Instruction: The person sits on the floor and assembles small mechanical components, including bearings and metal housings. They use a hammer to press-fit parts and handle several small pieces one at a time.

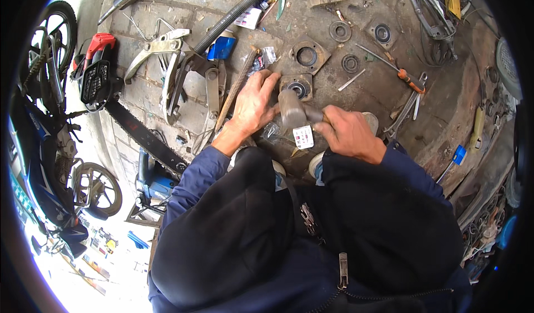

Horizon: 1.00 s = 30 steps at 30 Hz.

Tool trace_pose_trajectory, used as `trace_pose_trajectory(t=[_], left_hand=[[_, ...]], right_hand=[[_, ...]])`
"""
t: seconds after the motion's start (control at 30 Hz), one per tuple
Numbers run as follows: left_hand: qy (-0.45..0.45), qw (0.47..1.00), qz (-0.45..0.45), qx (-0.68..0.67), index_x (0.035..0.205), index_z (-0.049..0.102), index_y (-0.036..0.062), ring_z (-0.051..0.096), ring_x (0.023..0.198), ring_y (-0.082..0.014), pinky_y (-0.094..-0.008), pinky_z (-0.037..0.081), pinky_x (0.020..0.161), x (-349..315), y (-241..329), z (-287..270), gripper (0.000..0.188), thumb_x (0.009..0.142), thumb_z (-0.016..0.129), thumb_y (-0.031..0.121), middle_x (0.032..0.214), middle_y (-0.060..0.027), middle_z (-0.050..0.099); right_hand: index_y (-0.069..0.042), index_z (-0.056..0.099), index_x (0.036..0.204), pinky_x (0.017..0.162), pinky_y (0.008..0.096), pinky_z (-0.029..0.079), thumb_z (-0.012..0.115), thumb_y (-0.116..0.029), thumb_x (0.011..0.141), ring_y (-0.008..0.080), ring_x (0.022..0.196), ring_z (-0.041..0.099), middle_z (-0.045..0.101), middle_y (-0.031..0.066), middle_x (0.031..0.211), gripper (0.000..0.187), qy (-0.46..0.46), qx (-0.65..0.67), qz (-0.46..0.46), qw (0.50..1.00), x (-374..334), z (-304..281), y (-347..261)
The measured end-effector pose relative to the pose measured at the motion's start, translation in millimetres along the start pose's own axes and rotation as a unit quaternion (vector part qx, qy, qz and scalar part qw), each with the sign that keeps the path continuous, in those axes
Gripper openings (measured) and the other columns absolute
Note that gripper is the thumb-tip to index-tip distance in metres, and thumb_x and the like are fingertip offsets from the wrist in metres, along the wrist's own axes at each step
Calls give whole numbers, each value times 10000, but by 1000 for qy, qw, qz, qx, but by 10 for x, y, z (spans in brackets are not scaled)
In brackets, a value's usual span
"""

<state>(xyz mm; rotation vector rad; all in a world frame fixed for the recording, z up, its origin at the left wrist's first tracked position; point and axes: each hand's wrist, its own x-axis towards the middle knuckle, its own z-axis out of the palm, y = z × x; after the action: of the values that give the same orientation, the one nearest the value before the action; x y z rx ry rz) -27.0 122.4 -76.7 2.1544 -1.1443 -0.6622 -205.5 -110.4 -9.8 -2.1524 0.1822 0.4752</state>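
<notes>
My right hand is closed round the short handle of a hammer. The thick grey-brown hammer head, smeared by motion, hangs just over the near side of a square metal flange plate with a bearing in its middle, hiding part of it. At the plate's left edge, my left hand holds it between fingers and thumb; the exact contact is partly hidden. A white printed card lies below the hammer, beside a crumpled clear plastic bag. Beyond the plate sits a larger square flange with an open round hole.
Loose bearings and another bearing flange lie farther right, near an orange-handled screwdriver and spanners. Left are a metal gear puller, a wooden stick and a chainsaw. A motorcycle stands far left.
</notes>
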Motion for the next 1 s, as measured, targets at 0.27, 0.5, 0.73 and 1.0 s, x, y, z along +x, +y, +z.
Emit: trace_pose_trajectory(t=[0.27, 0.5, 0.73, 1.0], left_hand=[[0, 1000, 11, -5, 1469, 576, 8, 615, 1251, -467, -505, 549, 1053, 7, 8, -21, 793, 783, 930, 188, 1391, -256, 590], [-2, 1000, 7, -2, 1469, 573, 14, 611, 1261, -460, -500, 546, 1060, 27, 25, -42, 820, 744, 936, 130, 1395, -248, 588], [-3, 1000, 0, 4, 1482, 567, 20, 616, 1255, -467, -507, 553, 1047, 15, 14, -28, 804, 764, 911, 132, 1402, -248, 583], [-12, 1000, -9, -4, 1475, 566, 14, 612, 1267, -457, -505, 556, 1044, 2, 41, -37, 824, 751, 939, 144, 1397, -238, 588]], right_hand=[[-25, 563, 952, 648, 589, 530, 708, -391, 1049, 511, 723, 683, 694, 253, 757, 405, 59, -32, 42, 997, -24, -24, 31], [-28, 573, 984, 661, 539, 551, 718, -350, 1043, 477, 788, 706, 698, 224, 862, 358, 37, -94, 50, 994, 66, -64, -31], [-14, 572, 1004, 680, 612, 535, 637, -425, 1086, 512, 774, 701, 726, 260, 869, 424, 12, -46, 10, 999, 84, -110, -69], [-8, 584, 1007, 706, 607, 548, 645, -383, 1092, 514, 807, 702, 723, 251, 853, 390, 8, -10, -8, 1000, 27, -42, 9]])
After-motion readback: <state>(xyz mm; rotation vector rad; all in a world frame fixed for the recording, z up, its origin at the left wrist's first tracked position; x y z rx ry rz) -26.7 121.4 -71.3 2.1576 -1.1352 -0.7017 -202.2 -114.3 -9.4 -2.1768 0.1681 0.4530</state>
